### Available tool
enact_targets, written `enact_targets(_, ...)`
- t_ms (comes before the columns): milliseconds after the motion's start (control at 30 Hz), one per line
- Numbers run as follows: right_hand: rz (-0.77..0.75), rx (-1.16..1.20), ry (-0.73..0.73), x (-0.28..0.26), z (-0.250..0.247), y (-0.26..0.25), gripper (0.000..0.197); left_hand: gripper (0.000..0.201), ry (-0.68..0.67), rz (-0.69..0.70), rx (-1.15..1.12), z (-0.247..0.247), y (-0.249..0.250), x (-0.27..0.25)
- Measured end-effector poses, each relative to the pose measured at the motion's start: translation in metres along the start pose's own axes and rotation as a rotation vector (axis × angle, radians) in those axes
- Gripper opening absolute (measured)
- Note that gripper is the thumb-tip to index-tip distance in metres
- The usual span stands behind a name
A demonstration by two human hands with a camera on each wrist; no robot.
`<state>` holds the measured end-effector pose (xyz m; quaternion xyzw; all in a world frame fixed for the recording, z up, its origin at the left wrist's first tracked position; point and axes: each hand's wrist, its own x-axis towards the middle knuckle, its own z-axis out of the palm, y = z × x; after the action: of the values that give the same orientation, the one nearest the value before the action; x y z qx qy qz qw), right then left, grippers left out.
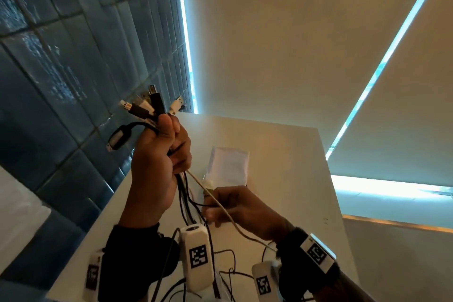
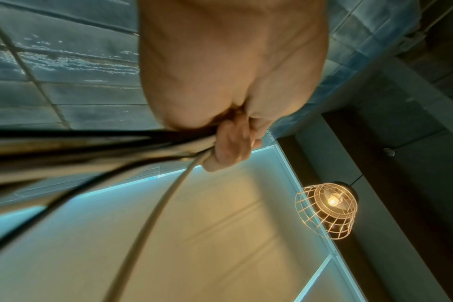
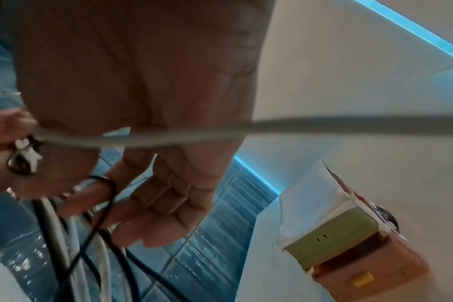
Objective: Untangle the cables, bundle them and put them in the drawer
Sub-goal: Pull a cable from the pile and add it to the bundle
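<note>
My left hand [image 1: 159, 152] is raised above the white table [image 1: 289, 154] and grips a bunch of black and white cables. Their plugs [image 1: 147, 105] fan out above the fist. In the left wrist view the fingers [image 2: 233, 143] curl round the strands [image 2: 91, 147]. My right hand [image 1: 242, 211] is lower, among the hanging strands. Its fingers [image 3: 155, 196] are curled, and a thin black cable [image 3: 107, 190] loops round one of them. A beige cable [image 1: 220, 203] runs from the left fist across the right hand [image 3: 323, 122]. Loose ends lie on the table [image 1: 228, 274].
A small plastic-wrapped drawer unit [image 3: 349, 241], with green and orange drawers, stands on the table beyond my hands [image 1: 230, 167]. A blue tiled wall [image 1: 61, 68] runs along the left. Pale window blinds [image 1: 306, 44] hang behind the table. A caged lamp [image 2: 326, 210] hangs overhead.
</note>
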<state>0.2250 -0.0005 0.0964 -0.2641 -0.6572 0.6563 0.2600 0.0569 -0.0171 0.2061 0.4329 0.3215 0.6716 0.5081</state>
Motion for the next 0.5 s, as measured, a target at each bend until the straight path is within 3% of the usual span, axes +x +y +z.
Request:
enact_targets(100, -0.034, -0.008, 0.013, 0.003, 0.0, 0.005, 0.008, 0.027, 0.041, -0.021, 0.056, -0.001, 0.005, 0.002)
enact_targets(267, -0.04, 0.498, 0.181, -0.002, -0.036, -0.007, 0.02, 0.026, 0.126, 0.014, 0.128, -0.015, 0.02, 0.002)
enact_targets(367, 0.0, 0.415, 0.266, -0.003, -0.061, -0.007, 0.027, 0.025, 0.137, 0.057, 0.151, -0.017, 0.029, 0.0)
enact_targets(500, 0.064, 0.099, 0.34, -0.002, -0.076, 0.008, 0.026, 0.024, 0.094, 0.109, 0.181, -0.017, 0.042, 0.001)
